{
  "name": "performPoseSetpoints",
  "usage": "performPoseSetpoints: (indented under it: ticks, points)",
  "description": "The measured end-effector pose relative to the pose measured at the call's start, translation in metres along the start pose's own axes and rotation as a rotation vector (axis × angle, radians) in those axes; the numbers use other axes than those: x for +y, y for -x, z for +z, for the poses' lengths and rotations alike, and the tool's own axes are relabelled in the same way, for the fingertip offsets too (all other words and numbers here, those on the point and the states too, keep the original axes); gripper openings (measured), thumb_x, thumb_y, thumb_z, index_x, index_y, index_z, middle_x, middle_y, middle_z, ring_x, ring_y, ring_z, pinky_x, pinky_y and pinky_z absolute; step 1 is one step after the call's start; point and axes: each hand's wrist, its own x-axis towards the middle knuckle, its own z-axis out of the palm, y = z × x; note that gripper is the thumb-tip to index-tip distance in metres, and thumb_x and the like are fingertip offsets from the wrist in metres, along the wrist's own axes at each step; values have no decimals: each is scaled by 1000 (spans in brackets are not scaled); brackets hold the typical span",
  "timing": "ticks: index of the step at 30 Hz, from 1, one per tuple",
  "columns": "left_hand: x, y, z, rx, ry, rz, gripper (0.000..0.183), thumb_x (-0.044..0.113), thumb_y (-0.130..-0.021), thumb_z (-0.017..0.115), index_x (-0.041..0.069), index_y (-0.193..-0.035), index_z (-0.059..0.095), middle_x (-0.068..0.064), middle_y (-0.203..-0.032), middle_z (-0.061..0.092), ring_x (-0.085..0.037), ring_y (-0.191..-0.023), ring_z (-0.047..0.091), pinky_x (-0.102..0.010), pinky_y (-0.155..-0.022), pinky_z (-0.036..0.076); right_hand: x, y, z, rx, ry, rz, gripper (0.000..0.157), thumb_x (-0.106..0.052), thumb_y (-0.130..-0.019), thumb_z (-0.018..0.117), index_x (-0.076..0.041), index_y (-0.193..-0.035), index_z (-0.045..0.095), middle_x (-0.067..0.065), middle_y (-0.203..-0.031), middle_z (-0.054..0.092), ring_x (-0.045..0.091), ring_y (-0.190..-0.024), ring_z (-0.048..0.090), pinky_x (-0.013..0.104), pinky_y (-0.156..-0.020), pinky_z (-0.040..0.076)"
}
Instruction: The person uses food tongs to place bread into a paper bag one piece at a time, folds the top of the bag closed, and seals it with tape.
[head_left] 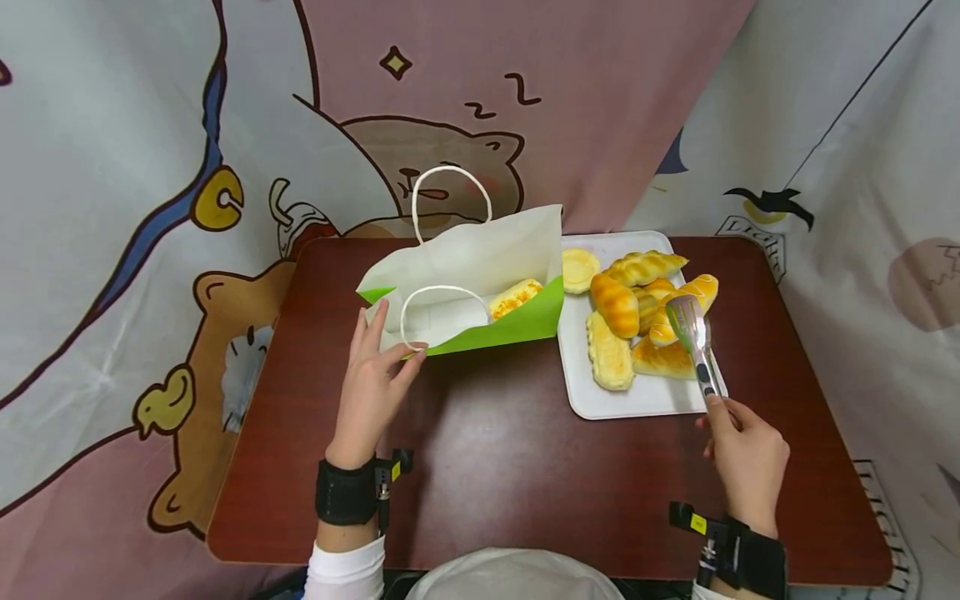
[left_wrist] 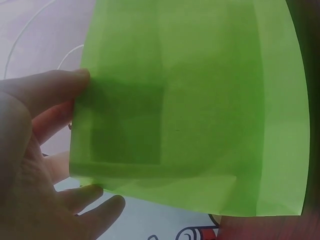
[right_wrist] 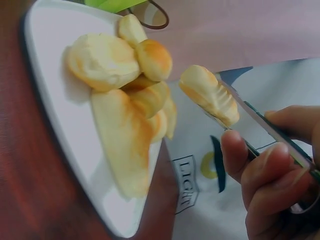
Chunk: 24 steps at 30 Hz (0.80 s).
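Observation:
My left hand [head_left: 369, 387] pinches the near rim of a green paper bag [head_left: 517, 327] with a white inside and white handles. The left wrist view shows the thumb on the bag's green outside. Inside lies one browned bread roll [head_left: 515, 298], toward the bag's right end. My right hand [head_left: 750, 454] grips metal tongs [head_left: 703, 367] over the right side of a white tray [head_left: 607, 406]. Between the tong tips is a ridged bread roll [right_wrist: 207, 95], raised above the other breads in the right wrist view.
Several breads are heaped on the tray, among them a long pale bread [head_left: 609, 354], a round tart-like one [head_left: 580, 271] and a twisted one [head_left: 647, 267]. The brown table [head_left: 510, 467] reaches a printed curtain [head_left: 600, 100] behind. The bag's right end meets the tray's left edge.

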Motion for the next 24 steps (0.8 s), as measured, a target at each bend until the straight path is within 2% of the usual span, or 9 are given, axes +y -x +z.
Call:
performPoseSetpoints:
  ticks: [5,10,17,24]
  points:
    - [0,0,-1,1,-2,6,9,20,-83,73,14,-87,77,-15,-150,32,-33,-140,9,-62,-104,29,-14,3,-5,19,-34,18,54,-55,-91,50,-11,-118,67,-9,-62,60,16,-42,50,27,-36,34]
    - [1,2,-2,0,-1,10,10,21,-83,74,13,-87,77,-14,-151,32,-32,-141,9,-62,-104,29,-27,11,-6,-3,-74,20,52,-53,-91,52,-12,-119,66,-5,-65,61,17,-43,49,26,-35,34]
    - [2,1,-4,7,2,17,13,23,-82,74,12,-88,77,-12,-151,33,-32,-141,9,-62,-103,30,-45,13,-7,1,-86,-79,47,-50,-91,54,-12,-115,67,-2,-64,61,19,-44,47,25,-38,35]
    - [2,3,-4,16,-3,21,11,22,-82,74,12,-88,78,-13,-150,34,-30,-141,8,-61,-103,32,-60,10,-9,-6,-102,-140,45,-51,-91,54,-14,-114,67,-4,-67,62,19,-45,47,26,-39,34]
